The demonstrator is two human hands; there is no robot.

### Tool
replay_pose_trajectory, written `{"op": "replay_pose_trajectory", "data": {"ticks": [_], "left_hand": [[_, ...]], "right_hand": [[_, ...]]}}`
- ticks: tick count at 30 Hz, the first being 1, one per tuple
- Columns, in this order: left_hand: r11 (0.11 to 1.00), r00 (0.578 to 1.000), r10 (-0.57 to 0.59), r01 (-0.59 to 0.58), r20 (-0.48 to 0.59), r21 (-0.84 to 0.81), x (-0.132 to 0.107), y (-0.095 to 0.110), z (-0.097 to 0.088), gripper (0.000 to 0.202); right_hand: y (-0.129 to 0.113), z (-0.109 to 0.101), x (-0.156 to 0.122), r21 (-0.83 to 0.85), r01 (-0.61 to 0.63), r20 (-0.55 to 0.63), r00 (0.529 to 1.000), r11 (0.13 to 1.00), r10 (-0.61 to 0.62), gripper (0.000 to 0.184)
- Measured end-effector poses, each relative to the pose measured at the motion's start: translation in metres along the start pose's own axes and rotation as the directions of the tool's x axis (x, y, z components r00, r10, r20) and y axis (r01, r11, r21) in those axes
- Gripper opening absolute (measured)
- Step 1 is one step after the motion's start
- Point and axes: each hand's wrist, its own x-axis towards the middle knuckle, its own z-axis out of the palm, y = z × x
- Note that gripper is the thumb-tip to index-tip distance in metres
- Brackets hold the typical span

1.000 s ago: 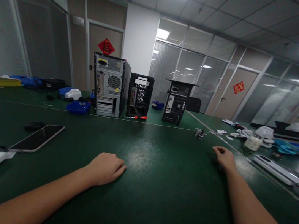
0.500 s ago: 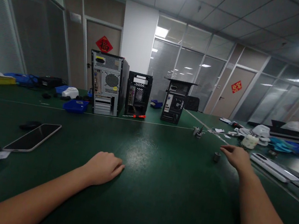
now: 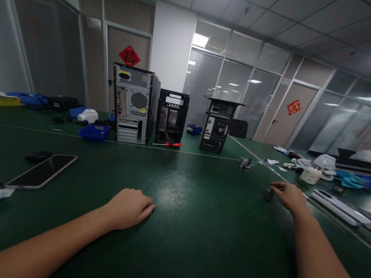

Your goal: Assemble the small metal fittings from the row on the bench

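My left hand (image 3: 129,209) rests palm down on the green table (image 3: 186,254), its fingers curled in a loose fist with nothing visible in them. Over on the right, my right hand (image 3: 288,195) reaches down to a small grey metal cylinder (image 3: 268,195) that stands upright on the tabletop. Thumb and forefinger meet at the cylinder's top and partly cover it. Farther back stands a group of small metal parts (image 3: 245,163).
Along the back stand a large computer case (image 3: 135,106), a smaller black case (image 3: 171,117) and another case (image 3: 217,126). A red-handled screwdriver (image 3: 172,145) lies before them. A phone (image 3: 43,171) is at left; a white device (image 3: 338,208) is at right. Another person (image 3: 369,156) sits far right.
My right hand has moved slightly left and down, bringing its fingertips from beside the metal cylinder onto its top. My left hand has stayed in place.
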Motion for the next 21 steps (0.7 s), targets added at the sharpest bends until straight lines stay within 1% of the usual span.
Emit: {"op": "replay_pose_trajectory", "data": {"ticks": [3,8,14,21], "left_hand": [[1.0,1.0,-0.001,0.001,0.001,-0.004,-0.0001,0.0003,-0.0006,0.045],[1.0,1.0,-0.009,0.009,0.001,0.012,0.0001,0.0003,0.0001,0.047],[1.0,1.0,-0.003,0.003,0.003,-0.021,0.0,-0.0014,0.0023,0.047],[1.0,1.0,-0.014,0.014,0.006,-0.002,-0.0001,0.0002,0.0001,0.046]], "right_hand": [[0.0032,0.003,0.0018,0.007,-0.005,0.003,1.0,1.0,0.005,0.036],[0.0086,0.0048,0.0046,0.039,0.02,-0.03,0.999,0.999,-0.019,0.035],[0.0098,0.0066,0.0049,0.035,-0.021,0.004,1.0,0.999,0.021,0.036],[0.0078,0.0076,0.0032,0.112,-0.068,0.03,0.997,0.991,0.065,0.034]]}}
